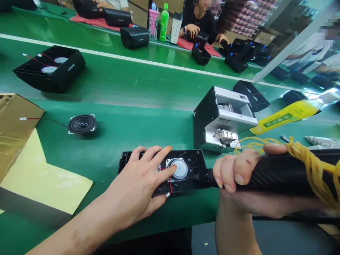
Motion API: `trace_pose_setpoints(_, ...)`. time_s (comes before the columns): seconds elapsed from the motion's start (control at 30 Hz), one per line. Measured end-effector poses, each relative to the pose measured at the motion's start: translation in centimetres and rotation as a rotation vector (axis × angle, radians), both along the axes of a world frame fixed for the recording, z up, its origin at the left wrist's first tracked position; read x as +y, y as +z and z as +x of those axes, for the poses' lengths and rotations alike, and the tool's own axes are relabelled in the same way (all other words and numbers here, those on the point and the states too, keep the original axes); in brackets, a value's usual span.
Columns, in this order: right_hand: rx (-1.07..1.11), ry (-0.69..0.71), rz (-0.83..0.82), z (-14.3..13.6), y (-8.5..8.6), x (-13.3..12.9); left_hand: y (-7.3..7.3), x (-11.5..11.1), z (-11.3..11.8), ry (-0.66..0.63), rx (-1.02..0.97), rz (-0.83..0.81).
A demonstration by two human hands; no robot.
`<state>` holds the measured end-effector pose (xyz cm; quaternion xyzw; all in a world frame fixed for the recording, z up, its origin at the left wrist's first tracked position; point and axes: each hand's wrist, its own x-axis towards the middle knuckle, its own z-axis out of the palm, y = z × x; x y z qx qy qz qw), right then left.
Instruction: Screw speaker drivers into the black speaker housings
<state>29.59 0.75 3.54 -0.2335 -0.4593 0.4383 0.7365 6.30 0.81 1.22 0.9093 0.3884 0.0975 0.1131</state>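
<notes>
A black speaker housing (190,182) lies on the green table, a round silver speaker driver (180,169) seated inside it. My left hand (147,180) rests across the housing with its fingers spread, the index fingertip on the driver. From under that hand runs a red wire with a white connector (168,194). Wrapped in my right hand (237,171) is a black power screwdriver (281,173), its body horizontal, with yellow rubber bands (308,159) around it. The driver's front end meets the right end of the housing; the bit's tip is not visible.
A silver and black machine (225,117) stands behind my right hand. A loose speaker (83,124) and a cardboard box (18,131) are at left. An open housing (66,71) sits farther back. A yellow bottle (287,117) lies at right. Other people work across the table.
</notes>
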Motion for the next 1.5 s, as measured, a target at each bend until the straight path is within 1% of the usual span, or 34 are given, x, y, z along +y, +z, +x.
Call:
trace_pose_setpoints(0.1,-0.052,0.010,0.011,-0.1,-0.4,-0.3,0.0,0.0,0.1,-0.004,0.007,0.006)
trace_pose_setpoints(0.2,-0.096,0.014,0.062,-0.1,-0.9,-0.5,0.1,0.0,0.1,-0.008,0.011,0.011)
trace_pose_setpoints(0.33,-0.116,0.106,0.094,0.0,-1.2,-0.8,0.2,-0.1,0.1,-0.014,0.003,0.027)
trace_pose_setpoints(0.4,-0.126,0.127,0.098,0.0,-1.2,-1.0,0.3,-0.2,0.1,-0.012,0.007,0.021)
trace_pose_setpoints(0.7,-0.137,0.102,0.115,-0.7,-1.4,-1.2,0.5,-0.3,0.2,-0.008,-0.004,0.000)
trace_pose_setpoints(0.77,-0.149,0.091,0.105,-0.8,-1.3,-1.1,0.4,-0.4,0.2,0.004,-0.028,0.001)
trace_pose_setpoints(0.83,-0.137,0.042,0.075,-0.4,-0.6,-1.1,0.2,-0.4,0.3,0.025,-0.062,0.019)
trace_pose_setpoints(0.87,-0.108,-0.010,0.059,0.0,0.0,-1.1,0.2,-0.4,0.4,0.030,-0.080,0.030)
trace_pose_setpoints(0.93,-0.026,-0.142,0.053,1.4,1.7,-1.1,0.0,-0.1,0.6,0.023,-0.120,0.046)
trace_pose_setpoints(1.0,0.009,-0.251,0.096,3.2,3.8,-0.7,0.0,0.3,0.6,-0.005,-0.170,0.041)
trace_pose_setpoints(1.07,-0.047,-0.338,0.117,4.8,5.7,0.2,0.0,0.9,0.4,-0.044,-0.201,0.025)
trace_pose_setpoints(1.13,-0.122,-0.442,0.109,5.9,6.9,1.8,0.0,1.4,0.0,-0.069,-0.204,0.023)
trace_pose_setpoints(1.2,-0.170,-0.539,0.171,6.4,7.2,3.8,-0.2,2.0,-0.4,-0.076,-0.197,0.035)
trace_pose_setpoints(1.23,-0.180,-0.571,0.246,6.4,7.0,4.8,-0.3,2.3,-0.6,-0.073,-0.199,0.041)
trace_pose_setpoints(1.3,-0.208,-0.558,0.295,6.3,6.4,6.5,-0.7,3.0,-0.7,-0.073,-0.213,0.045)
trace_pose_setpoints(1.4,-0.235,-0.517,0.267,6.0,5.5,7.9,-1.2,3.8,-0.6,-0.089,-0.222,0.046)
trace_pose_setpoints(1.5,-0.278,-0.509,0.204,6.0,4.9,7.9,-1.5,4.0,-0.4,-0.109,-0.190,0.070)
